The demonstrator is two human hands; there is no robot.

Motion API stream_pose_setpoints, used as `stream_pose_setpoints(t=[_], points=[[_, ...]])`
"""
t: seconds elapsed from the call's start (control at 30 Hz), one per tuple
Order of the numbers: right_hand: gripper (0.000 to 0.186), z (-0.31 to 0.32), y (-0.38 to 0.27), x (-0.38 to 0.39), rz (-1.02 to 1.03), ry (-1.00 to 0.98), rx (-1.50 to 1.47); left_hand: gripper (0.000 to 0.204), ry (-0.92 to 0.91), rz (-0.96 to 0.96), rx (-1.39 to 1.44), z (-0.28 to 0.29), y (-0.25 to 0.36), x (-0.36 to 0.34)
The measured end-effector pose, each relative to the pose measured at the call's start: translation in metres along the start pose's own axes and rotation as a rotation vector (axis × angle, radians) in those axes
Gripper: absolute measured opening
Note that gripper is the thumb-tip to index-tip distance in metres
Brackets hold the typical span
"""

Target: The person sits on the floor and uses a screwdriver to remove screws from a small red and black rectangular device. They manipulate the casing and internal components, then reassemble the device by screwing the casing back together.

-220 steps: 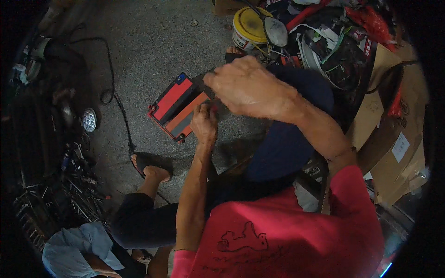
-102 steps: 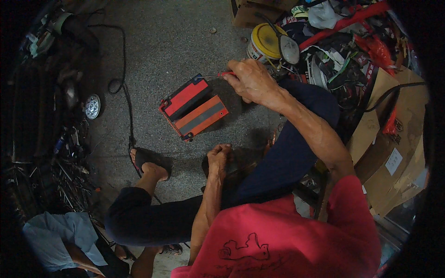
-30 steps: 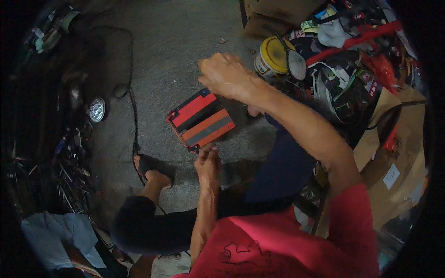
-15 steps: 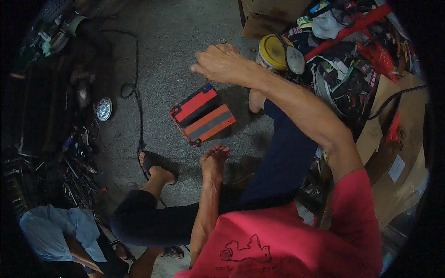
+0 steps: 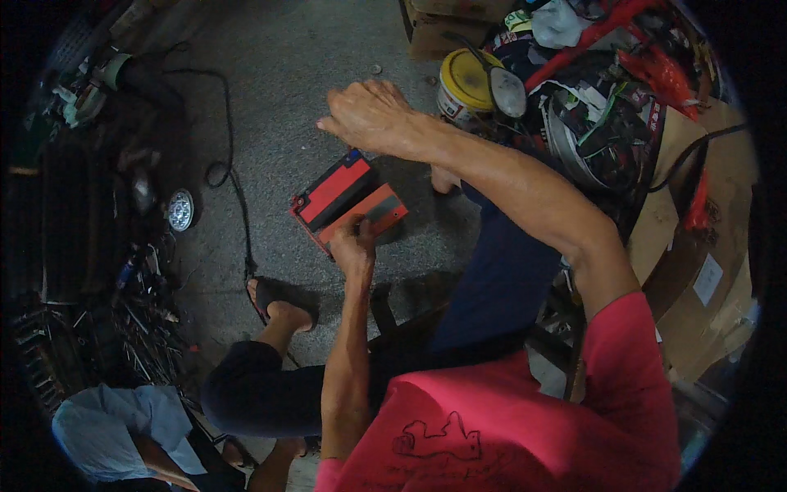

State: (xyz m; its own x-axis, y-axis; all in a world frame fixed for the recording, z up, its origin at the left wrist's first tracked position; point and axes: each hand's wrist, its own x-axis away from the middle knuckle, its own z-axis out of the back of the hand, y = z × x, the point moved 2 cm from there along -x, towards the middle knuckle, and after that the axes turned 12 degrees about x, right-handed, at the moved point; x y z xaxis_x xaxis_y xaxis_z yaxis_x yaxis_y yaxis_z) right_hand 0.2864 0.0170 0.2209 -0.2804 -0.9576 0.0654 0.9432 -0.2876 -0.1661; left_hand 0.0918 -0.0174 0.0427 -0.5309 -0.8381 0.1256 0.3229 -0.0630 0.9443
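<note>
red shirt [image 5: 525,410]: black outline drawing [image 5: 443,443], script [image 5: 443,470] beneath, unreadable | yellow-lidded bucket [image 5: 466,75]: side print [image 5: 448,105] unreadable | cardboard [image 5: 676,316]: white label [image 5: 707,279], illegible

A yellow-lidded bucket [image 5: 470,82] stands near cardboard [image 5: 443,37].

Pinkish-red short-sleeved fabric shirt [image 5: 541,426]; black outline drawing [image 5: 438,439], rounded animal-like figure, faint scrawl beneath. Dark navy cloth trousers [image 5: 500,287], left leg ending above ankle. Black open-toed sandal [image 5: 273,293], left foot. Left hand [image 5: 352,244], right hand [image 5: 367,116]: bare.
</note>
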Motion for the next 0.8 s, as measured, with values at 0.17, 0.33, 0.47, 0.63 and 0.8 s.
stream_pose_setpoints(t=[0.17,0.33,0.47,0.63,0.8], points=[[0.019,-0.002,-0.001,0.002,0.042,0.030,0.056,0.017,-0.077,-0.080,-0.275,-0.005,0.003,-0.007],[0.022,-0.014,0.001,0.004,0.232,0.182,0.049,0.023,-0.110,-0.050,-0.376,-0.008,0.002,-0.012],[0.020,0.002,-0.008,0.003,0.105,0.029,0.032,0.020,-0.077,-0.041,-0.408,-0.006,-0.004,-0.013],[0.019,0.001,-0.002,0.001,0.073,0.030,0.090,0.021,-0.113,-0.063,-0.337,-0.004,0.005,-0.010],[0.019,0.003,-0.004,0.000,0.128,0.022,0.102,0.021,-0.121,-0.188,-0.420,-0.006,0.021,-0.003]])
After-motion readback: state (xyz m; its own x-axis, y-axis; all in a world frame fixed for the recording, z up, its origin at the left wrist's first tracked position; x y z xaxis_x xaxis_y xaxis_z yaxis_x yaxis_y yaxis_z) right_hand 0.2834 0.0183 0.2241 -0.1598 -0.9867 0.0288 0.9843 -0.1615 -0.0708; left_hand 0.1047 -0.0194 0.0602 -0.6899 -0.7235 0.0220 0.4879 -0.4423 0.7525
